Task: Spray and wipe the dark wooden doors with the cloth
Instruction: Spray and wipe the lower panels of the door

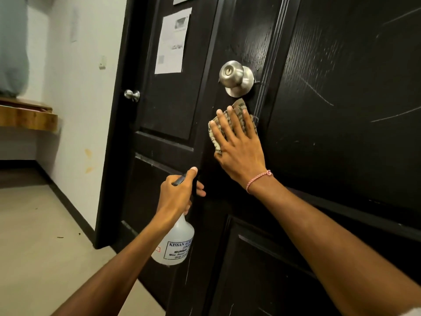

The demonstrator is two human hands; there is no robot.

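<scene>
Left hand (177, 192) grips spray bottle (175, 245) labelled "KISSAN"; right hand (237, 144) flat, pressing cloth (239, 106) against dark door (341, 87).

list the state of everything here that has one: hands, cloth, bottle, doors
right hand: flat, fingers spread, pressing the checked cloth
checked cloth: pinned against the near door, just below its steel knob
left hand: gripping the spray bottle by its trigger head
spray bottle: held in the air, body hanging down, tilted
near door: pale scratches on its panel
paper notice: stuck on the far door
</scene>
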